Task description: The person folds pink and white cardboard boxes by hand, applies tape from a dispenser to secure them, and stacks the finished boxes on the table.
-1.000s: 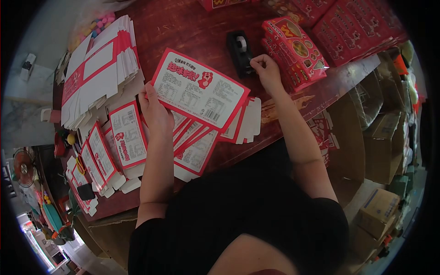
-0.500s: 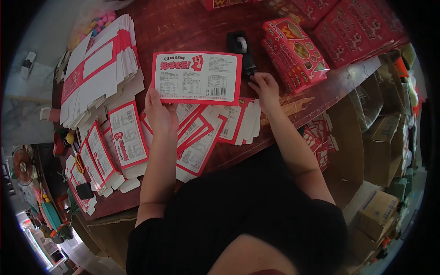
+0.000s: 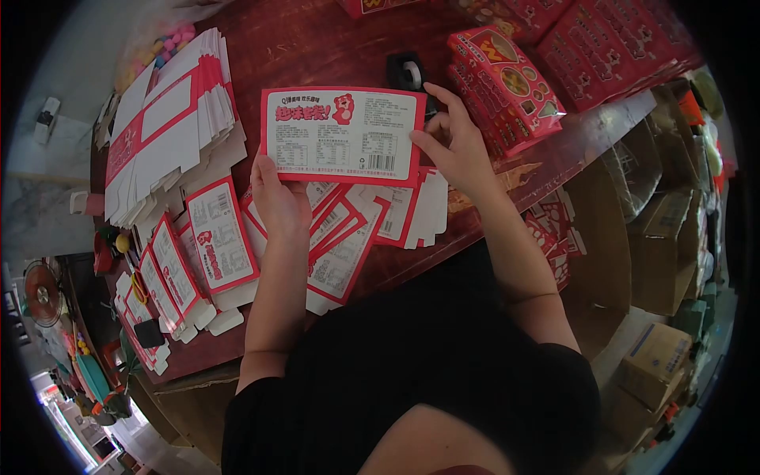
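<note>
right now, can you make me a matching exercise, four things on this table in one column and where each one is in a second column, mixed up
Things:
1. tape dispenser
2. tall stack of flat cartons
3. stack of red boxes
4. printed flat carton

Places:
a. held between the left hand and the right hand
b. at the left side of the table
c. just right of the right hand
d. just beyond the held carton's top right corner

Pairs: 1-d, 2-b, 3-c, 4-a
</note>
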The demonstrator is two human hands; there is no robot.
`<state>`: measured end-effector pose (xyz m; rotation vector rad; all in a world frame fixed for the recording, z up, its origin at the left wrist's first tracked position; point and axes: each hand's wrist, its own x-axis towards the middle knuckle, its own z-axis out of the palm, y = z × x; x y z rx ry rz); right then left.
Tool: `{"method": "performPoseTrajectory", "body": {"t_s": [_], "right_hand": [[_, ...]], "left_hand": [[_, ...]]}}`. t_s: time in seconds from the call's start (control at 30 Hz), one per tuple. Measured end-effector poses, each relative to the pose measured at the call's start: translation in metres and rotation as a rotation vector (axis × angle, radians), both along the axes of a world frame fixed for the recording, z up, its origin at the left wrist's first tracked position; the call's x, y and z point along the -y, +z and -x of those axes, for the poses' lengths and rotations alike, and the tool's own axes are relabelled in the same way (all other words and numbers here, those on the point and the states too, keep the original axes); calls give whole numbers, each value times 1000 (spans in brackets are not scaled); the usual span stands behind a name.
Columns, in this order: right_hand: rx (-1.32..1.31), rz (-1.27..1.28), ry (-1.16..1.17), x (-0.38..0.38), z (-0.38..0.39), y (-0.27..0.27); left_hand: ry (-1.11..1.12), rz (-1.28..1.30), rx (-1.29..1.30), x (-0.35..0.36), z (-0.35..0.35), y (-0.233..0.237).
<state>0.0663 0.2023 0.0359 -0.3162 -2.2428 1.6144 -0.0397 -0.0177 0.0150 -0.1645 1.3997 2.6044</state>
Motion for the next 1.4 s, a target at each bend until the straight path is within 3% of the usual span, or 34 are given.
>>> {"method": "performPoseTrajectory", "body": {"t_s": [0.03, 0.13, 0.23, 0.33, 0.43, 0.47, 0.53, 0.57, 0.67, 0.77, 0.87, 0.9, 1.0, 1.1, 1.13, 1.2, 1.27, 1.33, 1.4], "right_hand": [[28, -32, -35, 1, 1, -1], [49, 346, -14, -2, 7, -16], [79, 1044, 233, -3, 3, -25], [-45, 1246, 413, -2, 1, -36], [-82, 1007, 110, 4, 2, -31], [-172, 809, 1, 8, 2, -29], [-344, 404, -210, 18, -1, -21], [-371, 436, -96, 24, -7, -13], [-402, 632, 133, 42, -14, 19], [-258, 650, 142, 40, -17, 37], [-199, 741, -46, 21, -19, 42], [-210, 823, -69, 2, -21, 42], [-483, 658, -264, -66, -30, 43], [-507, 469, -380, -124, -44, 41], [-472, 426, -414, -141, -47, 35], [-345, 237, -508, -168, -54, 23], [-148, -53, -610, -185, -59, 11], [-177, -420, -778, -176, -60, 19], [-244, -565, -861, -162, -60, 28]], "left_hand": [[-23, -13, 16, 2, 0, 0], [-74, -55, 80, 5, 1, -3], [-72, -75, 155, 1, 0, -4], [-67, -63, 165, 0, -2, -7], [-101, -92, 66, 5, 1, -8], [-124, -187, 10, 8, 3, -10], [14, -95, -127, -2, -7, 2], [83, -49, -194, -7, -14, 10], [63, 814, -1145, -4, -39, 25], [-153, 630, -1595, -17, -45, 13], [-297, 887, -1513, -6, -35, 39], [-221, 943, -1392, 7, -18, 24], [102, 1508, -825, 68, 27, 7], [16, 1880, -314, 125, 45, 11], [-76, 1827, -150, 139, 49, 10], [-136, 1784, -67, 173, 65, -2], [-76, 1821, -216, 204, 78, -31], [-155, 1653, -92, 202, 75, -20], [-235, 1535, -26, 201, 74, -4]]}}
